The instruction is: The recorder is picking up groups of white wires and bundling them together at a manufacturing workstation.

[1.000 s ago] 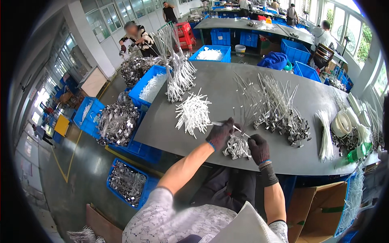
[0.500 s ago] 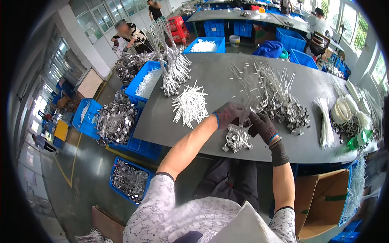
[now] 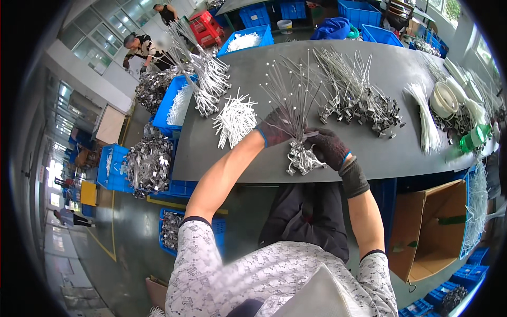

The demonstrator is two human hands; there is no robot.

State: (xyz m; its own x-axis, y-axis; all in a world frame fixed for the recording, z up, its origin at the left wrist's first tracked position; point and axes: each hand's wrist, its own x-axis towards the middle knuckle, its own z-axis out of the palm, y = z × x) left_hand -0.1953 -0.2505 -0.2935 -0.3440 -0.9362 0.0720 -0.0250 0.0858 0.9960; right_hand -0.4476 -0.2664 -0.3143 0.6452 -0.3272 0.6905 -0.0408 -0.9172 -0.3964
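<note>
In front of me stands a bundle of thin wires [image 3: 303, 158], its silvery connector-like heads down near the table edge and its white-tipped strands fanned upward. My left hand [image 3: 277, 128], in a dark glove, is closed round the strands just above the heads. From the other side my right hand [image 3: 328, 148], also gloved, has its fingers curled against the neck of the same bundle; its fingertips are partly hidden. A heap of wires with dark metal clips [image 3: 364, 103] lies beyond my right hand. Left of my left hand is a pile of short white tubes [image 3: 235, 119].
The grey table [image 3: 253, 168] has a bundle of silvery-headed wires [image 3: 210, 87] at its far left. At right lie a pale strand bundle [image 3: 422, 119], a white bucket [image 3: 443, 99] and a green bottle [image 3: 474, 138]. Blue crates [image 3: 170, 108] and a cardboard box [image 3: 404, 232] flank the table.
My hands and the bundle have shifted a little left, and the strands now fan out sharply upward instead of blurring. The whole view has tilted downward.
</note>
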